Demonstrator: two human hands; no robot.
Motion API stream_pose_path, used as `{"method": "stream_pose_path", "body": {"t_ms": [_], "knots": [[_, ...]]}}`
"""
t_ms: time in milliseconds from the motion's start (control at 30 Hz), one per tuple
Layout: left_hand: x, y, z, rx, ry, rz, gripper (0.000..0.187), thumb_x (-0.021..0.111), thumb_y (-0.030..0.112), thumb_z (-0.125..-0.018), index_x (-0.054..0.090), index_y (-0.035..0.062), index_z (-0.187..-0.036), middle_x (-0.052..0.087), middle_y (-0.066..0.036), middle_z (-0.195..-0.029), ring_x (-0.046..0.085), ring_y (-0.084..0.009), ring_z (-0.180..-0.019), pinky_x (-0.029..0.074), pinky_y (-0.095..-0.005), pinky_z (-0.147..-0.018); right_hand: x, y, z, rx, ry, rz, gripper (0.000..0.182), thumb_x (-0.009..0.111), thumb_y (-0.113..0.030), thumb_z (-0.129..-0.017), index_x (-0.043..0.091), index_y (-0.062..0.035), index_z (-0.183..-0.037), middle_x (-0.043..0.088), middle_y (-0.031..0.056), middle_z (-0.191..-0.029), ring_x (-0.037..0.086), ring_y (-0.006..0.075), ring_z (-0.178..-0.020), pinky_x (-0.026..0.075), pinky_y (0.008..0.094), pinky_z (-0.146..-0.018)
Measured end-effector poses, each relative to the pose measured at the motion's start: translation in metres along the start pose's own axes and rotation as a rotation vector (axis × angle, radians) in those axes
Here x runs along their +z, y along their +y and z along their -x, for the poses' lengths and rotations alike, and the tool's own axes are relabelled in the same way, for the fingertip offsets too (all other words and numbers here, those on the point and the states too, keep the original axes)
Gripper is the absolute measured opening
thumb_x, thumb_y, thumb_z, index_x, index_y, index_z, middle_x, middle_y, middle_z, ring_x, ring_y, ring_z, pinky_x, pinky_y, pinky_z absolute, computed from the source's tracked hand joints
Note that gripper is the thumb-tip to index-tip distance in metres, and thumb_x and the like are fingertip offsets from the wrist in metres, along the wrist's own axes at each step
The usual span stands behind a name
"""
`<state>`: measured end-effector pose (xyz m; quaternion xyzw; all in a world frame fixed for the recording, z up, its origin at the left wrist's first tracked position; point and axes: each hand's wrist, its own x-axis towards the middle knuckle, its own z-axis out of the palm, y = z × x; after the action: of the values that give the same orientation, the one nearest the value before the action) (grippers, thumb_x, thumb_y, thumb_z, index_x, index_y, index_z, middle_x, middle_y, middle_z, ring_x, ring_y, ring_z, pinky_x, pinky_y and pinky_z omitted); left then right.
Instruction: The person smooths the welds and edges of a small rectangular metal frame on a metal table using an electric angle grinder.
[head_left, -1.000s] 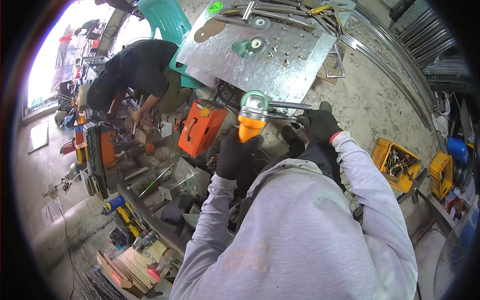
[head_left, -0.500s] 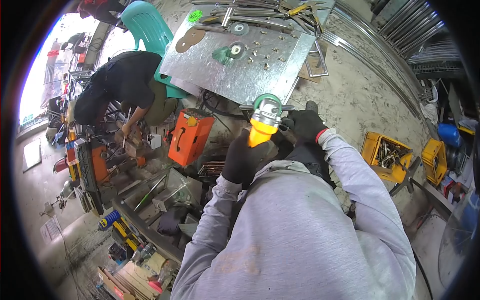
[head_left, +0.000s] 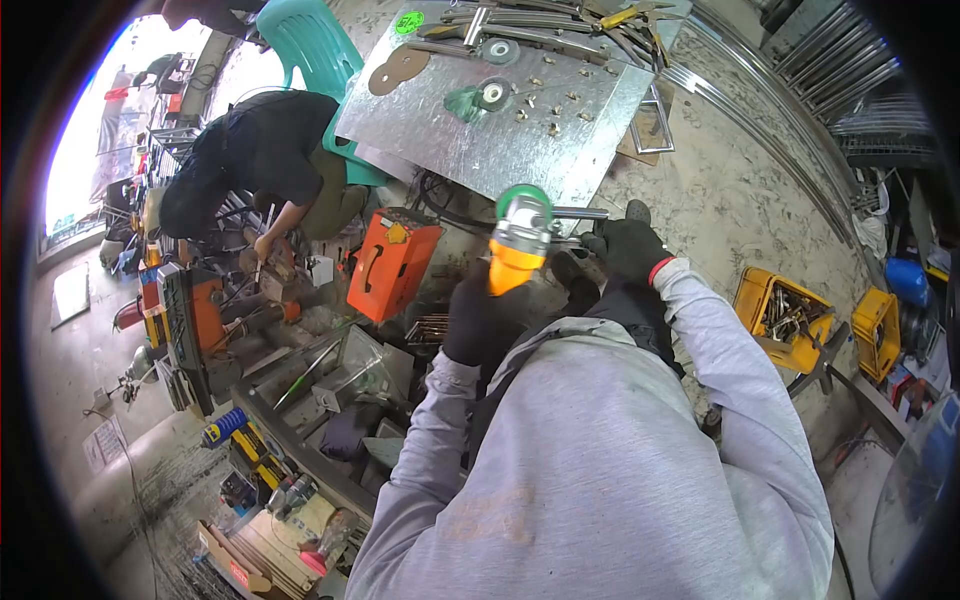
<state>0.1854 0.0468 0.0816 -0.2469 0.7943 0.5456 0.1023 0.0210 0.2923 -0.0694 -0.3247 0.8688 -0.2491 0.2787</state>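
Note:
My left hand (head_left: 478, 318), in a dark glove, is closed round the yellow body of an angle grinder (head_left: 519, 243). A green disc sits at the tool's far end, by the near edge of a metal-topped table (head_left: 420, 125). My right hand (head_left: 632, 250), gloved too, is closed at the end of a short metal tube (head_left: 580, 213). The tube points left toward the grinder's head and overlaps the disc's right side in this view. On the tabletop lie grinding discs (head_left: 494, 95), several small metal pieces (head_left: 554, 129), tubes and pliers (head_left: 622, 16).
A person (head_left: 255, 155) bends over work at the left, beside a teal chair (head_left: 310, 50). An orange box (head_left: 392, 268) stands left of the grinder. Yellow crates (head_left: 752, 300) sit at the right. Long metal tubes (head_left: 770, 145) lie along the floor.
The camera view has shifted, so the surroundings sit further right. The grinder has moved slightly left relative to the tube, showing more of it. Both hands keep their hold.

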Motion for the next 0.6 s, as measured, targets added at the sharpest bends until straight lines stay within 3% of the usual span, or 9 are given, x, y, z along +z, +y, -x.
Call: {"method": "stream_pose_path", "body": {"t_ms": [133, 467, 600], "knots": [[-0.029, -0.001, 0.003, -0.085, 0.155, 0.048, 0.035, 0.082, 0.024, -0.091, 0.068, -0.0007, -0.112, 0.076, -0.008, -0.092, 0.071, -0.0147, -0.081, 0.056, -0.034, -0.073, 0.0, 0.008, -0.004, -0.059, -0.023, 0.02, 0.057, 0.057, -0.058, -0.106, 0.074, -0.0034, -0.108, 0.077, 0.0229, -0.094, 0.074, 0.0445, -0.092, 0.056, 0.0559, -0.086], [0.0, -0.004, 0.0, -0.027, 0.071, 0.182, 0.036, 0.082, 0.024, -0.091, 0.069, -0.0011, -0.113, 0.073, -0.006, -0.091, 0.068, -0.0128, -0.08, 0.054, -0.0329, -0.072, -0.018, 0.0, -0.004, -0.081, -0.113, 0.032, 0.058, 0.051, -0.057, -0.108, 0.075, -0.004, -0.108, 0.078, 0.0236, -0.102, 0.073, 0.0446, -0.099, 0.054, 0.0557, -0.092], [0.028, 0.009, -0.007, 0.079, -0.016, 0.014, 0.044, 0.085, 0.032, -0.09, 0.07, -0.0006, -0.115, 0.075, -0.014, -0.093, 0.074, -0.0264, -0.084, 0.056, -0.0414, -0.075, -0.02, -0.001, -0.007, -0.086, -0.172, 0.07, 0.055, 0.052, -0.053, -0.108, 0.077, -0.004, -0.108, 0.078, 0.0244, -0.105, 0.074, 0.0452, -0.1, 0.054, 0.0546, -0.093]]}}
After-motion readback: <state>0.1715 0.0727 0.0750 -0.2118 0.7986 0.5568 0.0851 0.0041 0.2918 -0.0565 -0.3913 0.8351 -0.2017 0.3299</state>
